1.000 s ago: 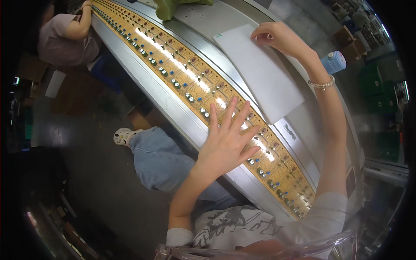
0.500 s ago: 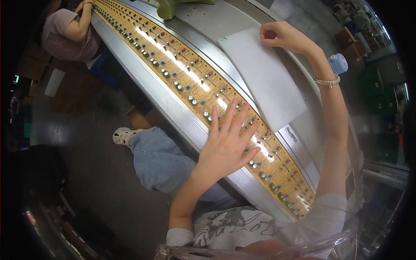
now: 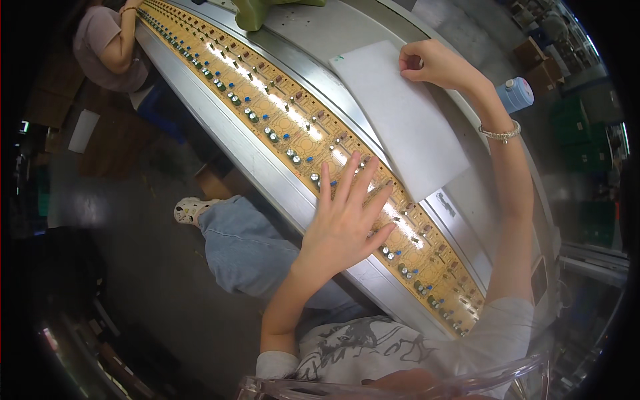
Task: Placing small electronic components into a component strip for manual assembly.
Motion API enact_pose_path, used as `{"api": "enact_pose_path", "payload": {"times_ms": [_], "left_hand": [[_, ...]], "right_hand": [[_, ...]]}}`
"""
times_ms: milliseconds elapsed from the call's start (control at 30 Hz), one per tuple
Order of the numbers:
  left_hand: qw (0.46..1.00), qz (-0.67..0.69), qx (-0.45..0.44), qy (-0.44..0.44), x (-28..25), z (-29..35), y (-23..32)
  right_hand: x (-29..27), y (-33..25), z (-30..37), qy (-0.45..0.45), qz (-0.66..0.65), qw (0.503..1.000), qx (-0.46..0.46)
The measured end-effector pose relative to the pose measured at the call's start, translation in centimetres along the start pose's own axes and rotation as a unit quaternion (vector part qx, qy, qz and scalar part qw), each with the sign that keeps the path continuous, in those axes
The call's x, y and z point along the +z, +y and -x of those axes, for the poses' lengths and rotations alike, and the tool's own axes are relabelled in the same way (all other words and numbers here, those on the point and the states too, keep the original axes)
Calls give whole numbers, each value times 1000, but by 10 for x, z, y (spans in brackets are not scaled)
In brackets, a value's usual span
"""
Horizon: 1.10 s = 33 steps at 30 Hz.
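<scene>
Amber circuit boards point(image 3: 311, 143): in the head view, a long line of them runs from far left to near right, down the middle of the scene, the near right part passing beneath the left hand.
Parts on the boards: silver-topped cylinders point(image 3: 293, 156) stand along the near left side, many in pairs, with small blue parts point(image 3: 309, 160) beside them.
Left hand point(image 3: 341, 230): above the near part of the boards, palm down, fingertips pointing far; its grip is spread, fingers and thumb apart. Whether it presses on the boards I cannot tell.
Right hand point(image 3: 437, 65): far right, at the far right edge of the white sheet; its grip is curled, thumb and fingertips together. Whether something small is pinched there I cannot tell.
White sheet point(image 3: 407, 123): flat, right of the boards, slanting from far left to near right.
Metal rail point(image 3: 230, 137): along the left side of the boards.
Grey bench point(image 3: 313, 30): to the right of the boards, with a green object point(image 3: 249, 17), partly cut off, at its far side.
Bracelet point(image 3: 500, 135): on the right wrist.
Blue container point(image 3: 516, 95): right of that wrist, light-coloured lid.
Co-worker point(image 3: 107, 47): far left, a hand point(image 3: 132, 5) at the far end of the boards.
</scene>
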<state>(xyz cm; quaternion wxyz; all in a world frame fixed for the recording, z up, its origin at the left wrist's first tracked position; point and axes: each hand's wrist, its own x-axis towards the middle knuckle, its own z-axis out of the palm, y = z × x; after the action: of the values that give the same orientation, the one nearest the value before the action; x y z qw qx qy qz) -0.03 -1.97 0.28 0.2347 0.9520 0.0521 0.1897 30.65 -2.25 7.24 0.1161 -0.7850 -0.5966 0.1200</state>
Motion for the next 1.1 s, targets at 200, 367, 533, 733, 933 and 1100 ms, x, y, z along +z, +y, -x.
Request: {"api": "enact_pose_path", "payload": {"times_ms": [200, 367, 533, 733, 933, 1100], "left_hand": [[1000, 13, -9, 0, -1, 1, 0], [1000, 28, -13, 2, 0, -2, 1], [999, 30, -29, 5, -1, 1, 1], [999, 25, -42, 10, 0, -2, 2], [999, -9, -28, 29, 3, 0, 0], [998, 19, -56, 13, 2, -1, 3]], "right_hand": [[-2, 4, 7, -9, -16, 999, -30], [-6, 5, 25, 18, -62, 994, -93], [8, -44, 75, -44, -214, 961, -169], [43, -61, 120, -60, -155, 962, -215], [39, -50, 128, -48, -73, 974, -207], [55, -56, 133, -30, -74, 970, -228]]}}
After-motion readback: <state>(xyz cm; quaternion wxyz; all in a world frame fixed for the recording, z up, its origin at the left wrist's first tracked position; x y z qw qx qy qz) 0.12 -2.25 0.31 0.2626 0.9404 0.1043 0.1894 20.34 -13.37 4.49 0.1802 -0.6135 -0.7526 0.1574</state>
